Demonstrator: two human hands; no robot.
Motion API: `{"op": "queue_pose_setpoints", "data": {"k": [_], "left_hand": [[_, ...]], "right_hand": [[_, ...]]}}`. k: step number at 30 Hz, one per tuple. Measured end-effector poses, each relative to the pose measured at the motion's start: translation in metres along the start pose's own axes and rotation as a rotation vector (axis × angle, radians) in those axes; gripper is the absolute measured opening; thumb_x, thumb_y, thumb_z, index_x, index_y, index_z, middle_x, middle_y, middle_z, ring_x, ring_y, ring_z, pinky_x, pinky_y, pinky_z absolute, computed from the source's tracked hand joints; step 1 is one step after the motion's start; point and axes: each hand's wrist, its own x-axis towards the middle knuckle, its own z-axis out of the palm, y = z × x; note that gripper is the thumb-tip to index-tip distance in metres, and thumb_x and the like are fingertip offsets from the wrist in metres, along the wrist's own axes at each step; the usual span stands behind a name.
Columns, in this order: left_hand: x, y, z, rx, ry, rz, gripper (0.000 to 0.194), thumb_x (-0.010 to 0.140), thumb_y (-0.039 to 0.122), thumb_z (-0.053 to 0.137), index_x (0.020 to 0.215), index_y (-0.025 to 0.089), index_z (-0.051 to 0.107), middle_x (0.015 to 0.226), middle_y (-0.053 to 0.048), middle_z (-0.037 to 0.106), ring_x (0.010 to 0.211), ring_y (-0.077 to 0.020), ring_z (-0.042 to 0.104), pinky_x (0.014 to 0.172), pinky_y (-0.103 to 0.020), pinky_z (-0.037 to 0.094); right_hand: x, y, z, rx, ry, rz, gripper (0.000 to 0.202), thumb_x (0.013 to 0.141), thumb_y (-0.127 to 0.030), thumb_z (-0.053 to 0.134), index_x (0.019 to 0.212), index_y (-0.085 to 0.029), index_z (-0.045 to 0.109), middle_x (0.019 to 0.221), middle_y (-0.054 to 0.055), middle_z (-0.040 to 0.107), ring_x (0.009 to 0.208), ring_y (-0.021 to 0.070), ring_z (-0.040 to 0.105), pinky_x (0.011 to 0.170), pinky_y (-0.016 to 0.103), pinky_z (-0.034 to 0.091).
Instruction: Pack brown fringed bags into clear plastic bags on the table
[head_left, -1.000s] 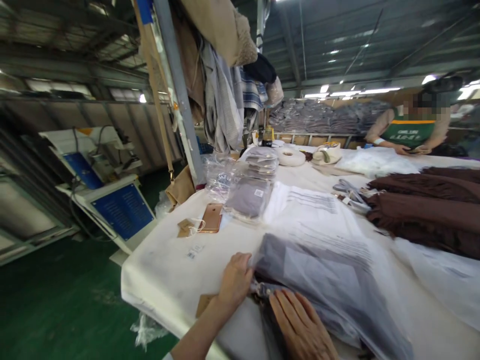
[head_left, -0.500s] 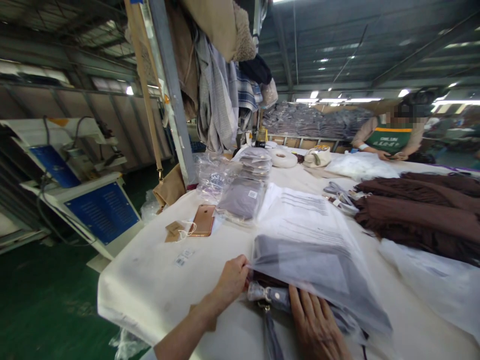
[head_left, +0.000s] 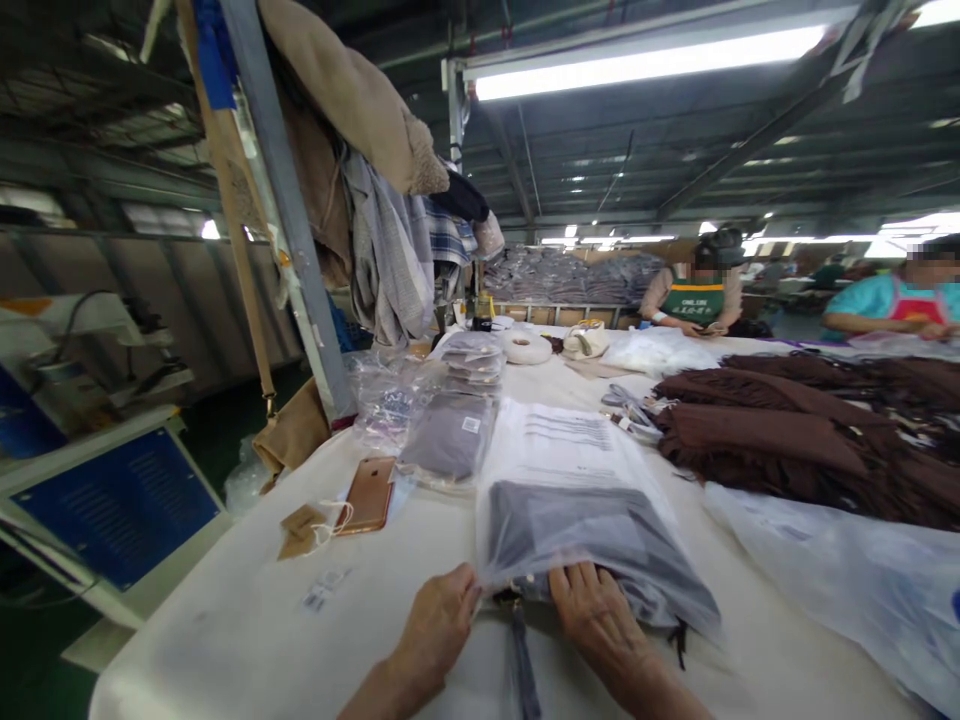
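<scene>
A translucent printed plastic bag (head_left: 570, 450) lies on the white-covered table, with a folded grey item (head_left: 570, 525) inside. My left hand (head_left: 439, 620) is closed, pinching the bag's edge at its near left corner. Fingers bent over the bag's mouth, my right hand (head_left: 600, 615) presses on the grey bundle; its fingertips are partly under the film. A grey strap (head_left: 523, 665) hangs out of the opening between my hands, toward the table's near edge.
Left of the bag are a phone (head_left: 366, 494), a brown tag (head_left: 302, 530) and packed grey items (head_left: 448, 437). Brown fringed textiles (head_left: 765, 437) and a plastic sheet (head_left: 840, 570) lie right. Two people stand beyond.
The grey bundle and strap clasp now sit further under the film, with less showing at the mouth. My right hand has moved inward with them. The view has tilted up and turned right.
</scene>
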Motion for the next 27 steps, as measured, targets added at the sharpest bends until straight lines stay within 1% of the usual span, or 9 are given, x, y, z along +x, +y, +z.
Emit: {"op": "queue_pose_setpoints", "data": {"k": [2, 4, 7, 9, 12, 16, 21, 25, 27], "left_hand": [[-0.002, -0.001, 0.0, 0.007, -0.013, 0.032, 0.025, 0.085, 0.02, 0.033, 0.06, 0.023, 0.032, 0.057, 0.003, 0.041, 0.057, -0.0144, 0.046, 0.061, -0.026, 0.032], [-0.002, -0.003, 0.0, -0.012, -0.02, 0.042, 0.024, 0.084, 0.021, 0.032, 0.061, 0.023, 0.034, 0.06, 0.001, 0.044, 0.058, -0.0148, 0.048, 0.061, -0.026, 0.034], [-0.002, -0.005, 0.001, -0.086, -0.03, 0.01, 0.023, 0.085, 0.026, 0.03, 0.062, 0.023, 0.034, 0.059, 0.001, 0.049, 0.054, -0.0137, 0.05, 0.055, -0.024, 0.036], [0.0, -0.005, 0.003, -0.156, -0.031, -0.034, 0.023, 0.085, 0.031, 0.029, 0.064, 0.023, 0.035, 0.059, 0.001, 0.052, 0.049, -0.0117, 0.051, 0.051, -0.022, 0.037], [0.004, -0.003, 0.008, -0.266, -0.014, -0.138, 0.02, 0.084, 0.031, 0.026, 0.067, 0.023, 0.034, 0.059, 0.002, 0.054, 0.041, -0.009, 0.049, 0.044, -0.02, 0.036], [0.004, 0.001, 0.015, -0.342, 0.012, -0.244, 0.017, 0.083, 0.029, 0.021, 0.071, 0.023, 0.032, 0.055, 0.004, 0.054, 0.035, -0.0089, 0.047, 0.036, -0.018, 0.03], [0.001, 0.007, 0.015, -0.327, 0.15, -0.239, 0.016, 0.084, 0.028, 0.028, 0.071, 0.022, 0.035, 0.059, 0.004, 0.055, 0.043, -0.0081, 0.052, 0.044, -0.019, 0.037], [-0.004, 0.006, 0.018, -0.283, 0.212, -0.25, 0.014, 0.085, 0.029, 0.033, 0.072, 0.023, 0.036, 0.057, 0.004, 0.054, 0.045, -0.0112, 0.052, 0.047, -0.023, 0.039], [-0.012, 0.003, 0.025, -0.2, 0.305, -0.198, 0.012, 0.084, 0.029, 0.04, 0.074, 0.023, 0.039, 0.06, 0.003, 0.053, 0.053, -0.0136, 0.054, 0.054, -0.025, 0.04]], "right_hand": [[-0.002, -0.003, 0.015, 0.001, 0.055, 0.046, 0.034, 0.074, -0.007, 0.048, 0.106, -0.012, 0.06, 0.097, 0.014, 0.067, 0.09, 0.0255, 0.061, 0.079, 0.04, 0.046], [-0.003, -0.005, 0.034, 0.015, 0.119, 0.07, 0.031, 0.074, -0.011, 0.05, 0.103, -0.014, 0.062, 0.101, 0.014, 0.068, 0.097, 0.0279, 0.06, 0.085, 0.043, 0.044], [0.0, -0.004, 0.056, 0.061, 0.176, 0.065, 0.029, 0.072, -0.012, 0.053, 0.098, -0.017, 0.064, 0.098, 0.012, 0.07, 0.092, 0.027, 0.063, 0.079, 0.041, 0.046], [0.003, -0.001, 0.063, 0.086, 0.179, 0.065, 0.032, 0.07, -0.01, 0.054, 0.099, -0.015, 0.064, 0.097, 0.013, 0.07, 0.091, 0.0269, 0.063, 0.077, 0.04, 0.047], [0.002, 0.003, 0.062, 0.103, 0.197, 0.05, 0.036, 0.071, -0.011, 0.051, 0.105, -0.014, 0.063, 0.101, 0.014, 0.068, 0.096, 0.0269, 0.061, 0.083, 0.04, 0.046], [-0.006, -0.001, 0.056, 0.108, 0.276, 0.019, 0.039, 0.076, -0.014, 0.046, 0.112, -0.014, 0.06, 0.108, 0.014, 0.066, 0.107, 0.0286, 0.055, 0.091, 0.044, 0.042], [-0.01, -0.005, 0.054, 0.112, 0.314, 0.045, 0.039, 0.077, -0.006, 0.037, 0.109, -0.007, 0.06, 0.109, 0.019, 0.064, 0.108, 0.0328, 0.054, 0.091, 0.049, 0.041], [-0.011, 0.008, 0.046, 0.117, 0.295, -0.028, 0.043, 0.076, -0.003, 0.033, 0.109, -0.01, 0.06, 0.105, 0.014, 0.067, 0.101, 0.0269, 0.058, 0.085, 0.041, 0.046], [-0.011, 0.012, 0.042, 0.125, 0.265, -0.061, 0.045, 0.075, -0.004, 0.035, 0.111, -0.012, 0.06, 0.106, 0.012, 0.067, 0.101, 0.0248, 0.058, 0.085, 0.039, 0.046]]}}
